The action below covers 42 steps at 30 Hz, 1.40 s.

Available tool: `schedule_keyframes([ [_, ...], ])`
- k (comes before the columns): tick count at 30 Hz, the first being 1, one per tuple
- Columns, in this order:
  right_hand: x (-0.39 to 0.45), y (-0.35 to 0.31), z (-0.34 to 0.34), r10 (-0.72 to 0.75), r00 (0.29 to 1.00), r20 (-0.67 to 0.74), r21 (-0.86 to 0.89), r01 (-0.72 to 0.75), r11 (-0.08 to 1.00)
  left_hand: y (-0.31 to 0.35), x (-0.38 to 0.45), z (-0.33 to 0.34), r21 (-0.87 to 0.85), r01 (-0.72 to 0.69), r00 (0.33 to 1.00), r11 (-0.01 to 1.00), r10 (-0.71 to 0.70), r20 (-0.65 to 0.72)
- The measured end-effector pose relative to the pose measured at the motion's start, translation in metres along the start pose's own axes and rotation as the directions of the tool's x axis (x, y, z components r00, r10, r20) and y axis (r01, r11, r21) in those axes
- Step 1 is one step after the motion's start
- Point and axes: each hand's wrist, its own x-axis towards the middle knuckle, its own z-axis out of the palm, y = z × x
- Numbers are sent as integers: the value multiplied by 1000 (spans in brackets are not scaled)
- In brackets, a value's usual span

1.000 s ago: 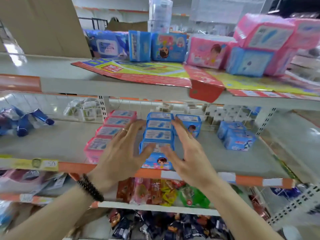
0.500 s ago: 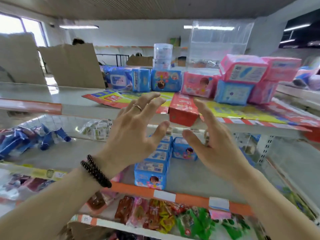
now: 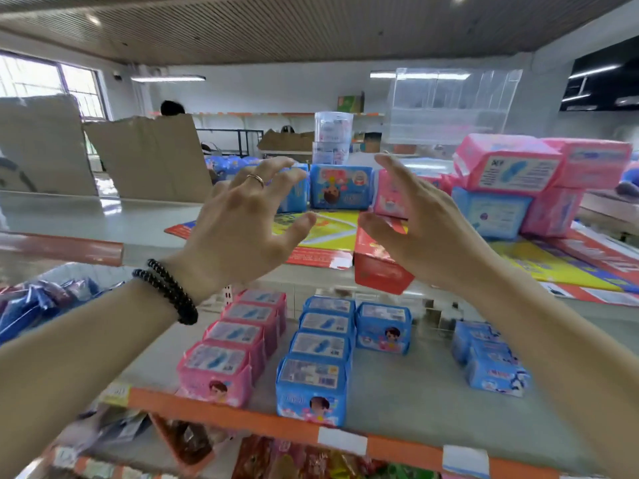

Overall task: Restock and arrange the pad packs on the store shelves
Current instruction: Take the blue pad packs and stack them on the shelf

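We have lifted both hands off the middle shelf (image 3: 415,402) since a second ago. Our left hand (image 3: 238,226) and right hand (image 3: 425,233) now hover, fingers spread wide and holding nothing, before the blue pad pack (image 3: 340,186) standing on the top shelf (image 3: 103,216). The blue row (image 3: 320,354) we were squaring stays below, beside the pink row (image 3: 235,344).

slatted ceiling (image 3: 276,25), window (image 3: 52,84) left
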Motion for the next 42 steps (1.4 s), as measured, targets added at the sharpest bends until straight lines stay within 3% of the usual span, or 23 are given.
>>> schedule_keyframes([
  [4,40,4,15,21,999,29,-48,-19,999,-38,27,9,25,63,994,998,-65,86],
  [14,140,5,81,31,991,130,-181,-7,983,-125,97,37,-50,98,950,994,-79,301],
  [21,217,1,125,219,947,233,-222,-168,961,-174,141,66,-79,53,902,995,-14,432],
  [28,264,3,187,389,908,154,-403,-302,864,-202,155,99,-115,34,885,993,23,465],
  [37,272,2,210,393,918,42,-423,-341,840,-224,148,109,-107,38,874,994,19,486],
  [42,275,1,206,347,935,78,-362,-298,883,-216,143,97,-96,72,888,993,-20,460],
])
